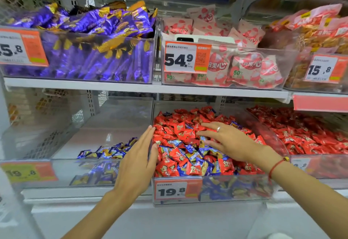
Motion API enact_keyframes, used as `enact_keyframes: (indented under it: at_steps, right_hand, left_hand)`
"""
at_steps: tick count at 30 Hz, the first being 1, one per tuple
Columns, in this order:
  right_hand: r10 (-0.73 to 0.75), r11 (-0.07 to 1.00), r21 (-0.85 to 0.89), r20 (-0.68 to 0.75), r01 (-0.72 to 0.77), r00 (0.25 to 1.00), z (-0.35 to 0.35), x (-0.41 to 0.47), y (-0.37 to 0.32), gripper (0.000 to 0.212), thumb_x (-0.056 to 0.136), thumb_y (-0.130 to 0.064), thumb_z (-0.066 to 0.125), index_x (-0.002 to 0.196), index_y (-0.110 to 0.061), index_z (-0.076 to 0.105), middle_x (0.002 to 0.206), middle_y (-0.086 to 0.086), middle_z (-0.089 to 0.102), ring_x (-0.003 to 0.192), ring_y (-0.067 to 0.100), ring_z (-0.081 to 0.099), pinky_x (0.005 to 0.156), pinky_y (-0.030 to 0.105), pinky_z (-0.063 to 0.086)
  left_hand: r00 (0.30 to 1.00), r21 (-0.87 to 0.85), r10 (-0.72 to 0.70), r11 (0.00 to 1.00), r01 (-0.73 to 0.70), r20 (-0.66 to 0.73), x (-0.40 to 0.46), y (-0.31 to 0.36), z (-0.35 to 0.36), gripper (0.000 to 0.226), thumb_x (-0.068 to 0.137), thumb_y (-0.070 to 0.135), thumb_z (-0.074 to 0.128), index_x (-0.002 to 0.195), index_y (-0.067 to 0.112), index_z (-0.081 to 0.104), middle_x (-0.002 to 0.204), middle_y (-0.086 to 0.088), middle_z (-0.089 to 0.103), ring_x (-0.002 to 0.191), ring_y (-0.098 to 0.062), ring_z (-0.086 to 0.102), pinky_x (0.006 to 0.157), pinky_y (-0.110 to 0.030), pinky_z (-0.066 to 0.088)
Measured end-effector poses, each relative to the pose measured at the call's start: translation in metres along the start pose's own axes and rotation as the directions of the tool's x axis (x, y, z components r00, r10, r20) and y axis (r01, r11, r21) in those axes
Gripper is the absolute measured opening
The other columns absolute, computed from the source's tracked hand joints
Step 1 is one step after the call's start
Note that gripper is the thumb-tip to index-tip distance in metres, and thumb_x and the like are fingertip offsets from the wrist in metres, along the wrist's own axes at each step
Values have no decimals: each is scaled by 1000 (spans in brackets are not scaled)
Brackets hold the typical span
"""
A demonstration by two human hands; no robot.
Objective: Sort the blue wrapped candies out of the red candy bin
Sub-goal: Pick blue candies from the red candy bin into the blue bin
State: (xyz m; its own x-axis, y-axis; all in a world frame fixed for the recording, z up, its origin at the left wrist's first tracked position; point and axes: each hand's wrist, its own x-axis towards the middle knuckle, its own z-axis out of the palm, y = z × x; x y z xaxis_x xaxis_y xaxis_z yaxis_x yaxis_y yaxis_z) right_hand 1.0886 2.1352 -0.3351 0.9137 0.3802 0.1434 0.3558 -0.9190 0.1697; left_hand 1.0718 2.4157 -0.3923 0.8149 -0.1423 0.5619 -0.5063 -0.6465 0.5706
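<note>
Left hand (138,156) flat at red candy bin (212,189) edge

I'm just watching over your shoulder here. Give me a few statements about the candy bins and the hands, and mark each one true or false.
1. The right hand lies flat on the candies in the mixed bin. True.
2. The left hand grips a blue candy. False: it is open, fingers straight, at the mixed bin's left wall.
3. Blue candies lie among the red candies. True.
4. The bin on the left holds only red candies. False: it holds blue ones.
</note>
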Motion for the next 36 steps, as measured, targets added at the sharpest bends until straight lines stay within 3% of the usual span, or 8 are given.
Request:
enact_keyframes:
  at_steps: [3, 7, 12, 20, 23, 27, 33, 36]
  right_hand:
    - [45, 999, 15, 6, -45, 999, -4, -7, 14, 64, 87, -69, 9, 142, -47, 35, 156, -7, 27, 144, 20, 25, 114, 41, 27]
    - [68, 995, 72, -14, -67, 998, -23, -15, 12, 44, 91, -51, 55, 135, -47, 47, 157, -8, 24, 146, 18, 19, 116, 41, 20]
    - [-13, 995, 101, -135, 27, 991, -34, -17, -19, 34, 89, -20, 63, 121, -33, 64, 134, -8, 53, 127, 14, 42, 102, 35, 37]
    - [59, 987, 131, 207, -88, 977, -16, -14, -15, 60, 88, -28, 66, 143, -25, 43, 140, 0, 49, 129, 19, 42, 100, 27, 36]
    - [109, 982, 152, 30, -113, 994, -9, -23, -14, 41, 85, -28, 69, 125, -30, 62, 123, -7, 61, 116, 14, 54, 87, 27, 43]
    - [191, 968, 186, -96, -171, 977, -1, -29, -19, 34, 85, -30, 64, 119, -33, 64, 115, -11, 63, 108, 13, 57, 78, 27, 43]
    - [235, 916, 369, -172, -159, 957, -10, -33, -15, 33, 87, -35, 68, 119, -28, 62, 88, -12, 57, 81, 14, 52, 73, 29, 44]
    - [264, 857, 491, -159, -156, 951, -9, -33, -14, 43, 84, -36, 71, 125, -32, 57, 97, -7, 59, 87, 15, 59, 82, 36, 51]
  left_hand:
    - [1000, 59, -6, 998, 6, 2, 2, 2, -4, 49, 101, 45, 30, 148, 33, 33, 151, 20, 32, 136, -2, 35, 102, -20, 30]
    - [994, 126, 108, 986, -106, -10, 12, 12, -13, 49, 97, 42, 41, 143, 25, 44, 143, 12, 47, 132, -5, 39, 107, -26, 30]
    - [932, 186, 269, 930, -318, 244, 31, 50, -17, 32, 98, 22, 50, 126, 35, 56, 128, 21, 56, 119, -1, 47, 95, -24, 41]
    - [762, 303, 99, 879, -369, 639, 54, 62, 28, 54, 95, 44, 55, 144, 29, 42, 138, 5, 47, 125, -19, 47, 96, -35, 42]
    - [772, 397, 111, 807, -438, 626, 57, 64, 33, 53, 92, 46, 57, 142, 30, 45, 138, 4, 46, 125, -19, 47, 98, -34, 34]
    - [812, 462, 149, 758, -460, 565, 54, 66, 38, 45, 92, 45, 57, 135, 31, 53, 131, 5, 58, 120, -18, 52, 100, -33, 31]
    - [889, 414, 163, 839, -353, 428, 45, 69, 24, 41, 93, 46, 56, 133, 38, 53, 115, 8, 69, 111, -17, 59, 90, -25, 38]
    - [935, 291, 112, 932, -216, 336, 40, 67, 6, 40, 91, 49, 58, 131, 43, 54, 120, 13, 66, 100, -14, 61, 87, -29, 46]
